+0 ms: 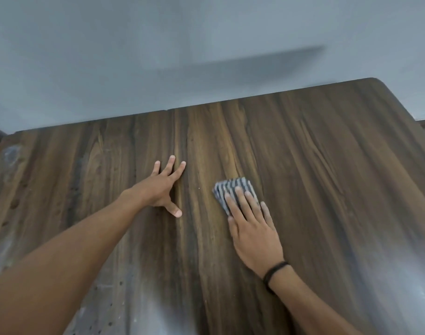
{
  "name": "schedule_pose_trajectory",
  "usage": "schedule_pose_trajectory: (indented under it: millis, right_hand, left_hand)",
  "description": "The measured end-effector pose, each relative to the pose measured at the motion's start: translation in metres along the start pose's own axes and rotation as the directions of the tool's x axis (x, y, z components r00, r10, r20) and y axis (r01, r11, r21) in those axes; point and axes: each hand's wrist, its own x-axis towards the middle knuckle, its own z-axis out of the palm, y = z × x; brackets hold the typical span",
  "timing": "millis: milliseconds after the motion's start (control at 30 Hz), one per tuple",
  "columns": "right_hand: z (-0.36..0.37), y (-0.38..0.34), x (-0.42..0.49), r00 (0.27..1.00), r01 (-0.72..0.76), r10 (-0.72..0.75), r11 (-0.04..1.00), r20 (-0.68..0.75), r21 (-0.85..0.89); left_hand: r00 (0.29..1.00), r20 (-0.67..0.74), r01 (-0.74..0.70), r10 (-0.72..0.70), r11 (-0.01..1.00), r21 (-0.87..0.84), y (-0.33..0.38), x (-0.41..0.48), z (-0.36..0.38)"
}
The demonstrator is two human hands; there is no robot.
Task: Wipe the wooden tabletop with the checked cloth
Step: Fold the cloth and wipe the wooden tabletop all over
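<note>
Head view. The wooden tabletop (pixel 327 153) is seen from above, with its far edge against a grey wall (pixel 158 56). The checked cloth (pixel 232 187), folded into a small pad, lies flat near the middle of the board. It is pressed down by the right hand (pixel 252 226), whose straight fingers (pixel 240 201) are laid close together over its near half. The left hand (pixel 163 187) is spread palm-down on bare wood just to the left of the cloth and apart from it, apparently as a brace. A dark wristband (pixel 275 272) is worn on the right wrist.

The wiping stroke itself is judged to be in hand. Since pale smears (pixel 12 153) and dull patches are visible along the left and near parts of the surface, much of the board is probably left to cover. The next move would call for steady downward pressure while the pad is slid across the grain.

The near edge of the table is cut off by the frame. The cloth's underside and near half are hidden beneath the fingers, and the right thumb cannot be made out.
</note>
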Motion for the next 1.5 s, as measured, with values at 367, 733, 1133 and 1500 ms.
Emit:
schedule_pose_trajectory:
  millis: [367, 733, 1133, 1500]
  right_hand:
    - [-0.007, 0.013, -0.047, 0.994, -0.112, 0.112, 0.993, 0.003, 0.046]
    - [-0.004, -0.009, -0.088, 0.962, -0.266, 0.267, 0.964, -0.052, 0.033]
    - [0.002, -0.01, -0.172, 0.995, -0.091, 0.092, 0.995, -0.031, 0.025]
    - [-0.009, 0.0, -0.18, 0.949, -0.306, 0.31, 0.949, -0.052, 0.073]
  left_hand:
    - [0.998, -0.059, 0.005, -0.005, 1.0, -0.006, 0.011, -0.024, 0.012]
    - [0.999, 0.01, -0.032, 0.031, 0.998, 0.063, 0.041, -0.064, 0.065]
    - [0.997, -0.041, 0.055, -0.058, 0.995, -0.081, 0.05, -0.088, 0.116]
    - [0.994, -0.07, 0.075, -0.081, 0.994, -0.081, 0.054, -0.098, 0.122]
